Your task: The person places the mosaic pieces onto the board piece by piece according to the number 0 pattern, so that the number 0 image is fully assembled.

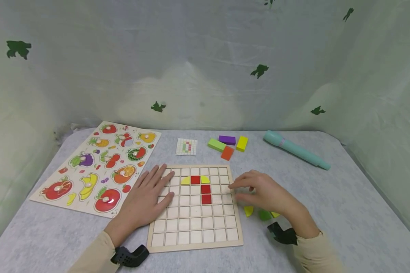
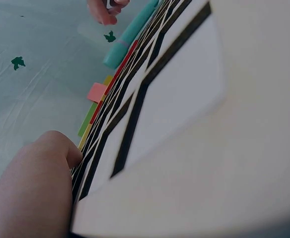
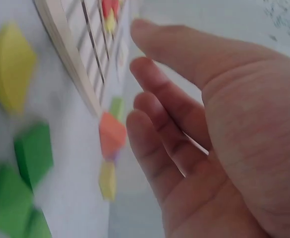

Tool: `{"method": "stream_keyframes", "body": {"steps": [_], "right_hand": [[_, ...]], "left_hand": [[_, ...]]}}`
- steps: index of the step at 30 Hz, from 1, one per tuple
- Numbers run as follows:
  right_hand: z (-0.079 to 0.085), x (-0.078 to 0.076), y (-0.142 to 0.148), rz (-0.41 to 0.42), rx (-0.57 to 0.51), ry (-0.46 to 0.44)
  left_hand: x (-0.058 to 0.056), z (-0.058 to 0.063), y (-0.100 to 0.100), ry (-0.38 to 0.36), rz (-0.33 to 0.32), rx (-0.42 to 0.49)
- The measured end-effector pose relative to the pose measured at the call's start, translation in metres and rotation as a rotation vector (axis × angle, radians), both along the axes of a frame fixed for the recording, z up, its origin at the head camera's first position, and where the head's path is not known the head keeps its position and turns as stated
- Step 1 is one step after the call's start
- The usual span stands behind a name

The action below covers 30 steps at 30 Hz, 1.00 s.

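Observation:
A wooden grid board [image 1: 195, 224] lies in front of the person, with red squares [image 1: 206, 193] and yellow curved pieces [image 1: 185, 180] set in its upper cells. The left hand [image 1: 147, 199] rests on the board's left edge, fingers spread and straight. Above the board's right edge hovers the right hand [image 1: 259, 190], its fingers loosely bent. In the right wrist view, a gap shows between thumb and fingertips, with nothing held. Below that hand lie a yellow curved piece [image 3: 13, 67] and green blocks [image 3: 35, 153], partly hidden in the head view.
A fruit puzzle board [image 1: 82, 173] lies at the left. Behind the grid are a small pattern card [image 1: 186, 147] and purple [image 1: 227, 140], light green [image 1: 216, 145], orange [image 1: 227, 153] and yellow [image 1: 242, 143] blocks. A teal tube-shaped object [image 1: 296, 150] lies at the back right.

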State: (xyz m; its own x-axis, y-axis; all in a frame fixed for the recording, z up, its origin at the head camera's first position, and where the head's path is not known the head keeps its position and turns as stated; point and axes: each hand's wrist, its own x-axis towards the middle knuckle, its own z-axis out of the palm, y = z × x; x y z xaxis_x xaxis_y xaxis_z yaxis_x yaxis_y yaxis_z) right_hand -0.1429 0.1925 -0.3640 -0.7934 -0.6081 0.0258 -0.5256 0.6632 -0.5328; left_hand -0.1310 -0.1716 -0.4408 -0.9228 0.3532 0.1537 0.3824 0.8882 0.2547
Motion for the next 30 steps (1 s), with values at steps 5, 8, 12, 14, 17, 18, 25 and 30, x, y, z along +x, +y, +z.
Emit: {"method": "stream_keyframes", "body": {"steps": [5,8,12,14,17,18,25,30], "right_hand": [[0.003,-0.006,0.027,-0.006,-0.019,-0.015],[0.003,-0.009,0.044,-0.014,-0.038,-0.038],[0.001,-0.011,0.065,-0.06,-0.034,-0.1],[0.0,-0.013,0.073,-0.089,-0.026,-0.121],[-0.001,-0.014,0.084,-0.13,-0.011,-0.153],[-0.002,-0.015,0.088,-0.143,-0.004,-0.163],[-0.008,-0.017,0.106,-0.201,0.035,-0.23],[-0.008,-0.017,0.114,-0.191,0.044,-0.251]], "left_hand": [[0.0,0.001,0.0,-0.001,0.001,0.001],[0.001,0.001,0.0,-0.001,0.001,0.0],[0.0,0.001,0.0,0.001,0.001,0.0],[0.0,0.0,0.001,0.001,0.001,0.0],[0.0,0.0,0.001,0.001,0.003,-0.001],[0.0,0.0,0.0,0.001,0.003,-0.002],[0.0,0.0,0.0,0.0,0.003,-0.003],[0.0,0.0,0.0,-0.003,0.006,-0.006]]}}
